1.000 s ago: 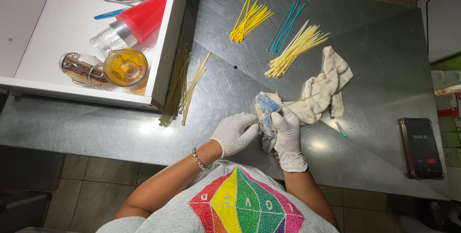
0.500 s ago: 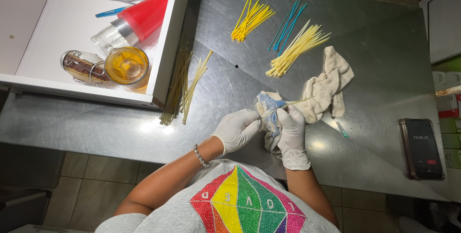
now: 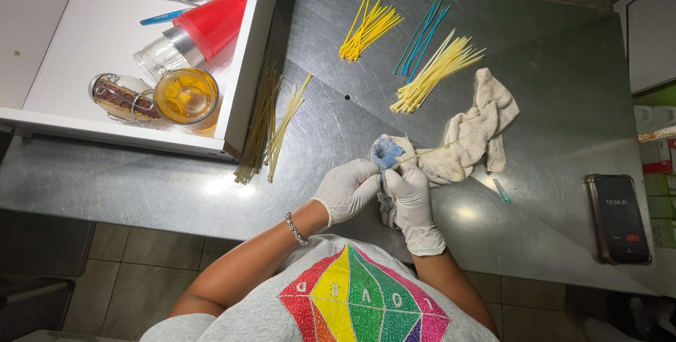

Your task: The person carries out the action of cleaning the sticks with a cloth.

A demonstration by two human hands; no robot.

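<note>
Both of my hands wear white gloves and meet near the front edge of a steel table point(image 3: 535, 88). My left hand point(image 3: 346, 188) pinches a small blue and white cloth point(image 3: 386, 152). My right hand point(image 3: 410, 194) also grips that cloth, wrapped around one end of a thin pale yellow stick point(image 3: 429, 150) that points right, over a crumpled beige towel point(image 3: 475, 127). A bead bracelet circles my left wrist.
Bundles of sticks lie on the table: bright yellow point(image 3: 367, 28), teal point(image 3: 422, 35), pale yellow point(image 3: 435, 71), olive point(image 3: 271, 123). An open white drawer point(image 3: 243, 53) at left holds a red-lidded jar, glasses and cutlery. A phone point(image 3: 618, 219) lies at right. One teal piece point(image 3: 501, 190) lies alone.
My hands and the cloth have shifted slightly up and left, and the pale stick now reaches out further over the towel. Nothing else moved.
</note>
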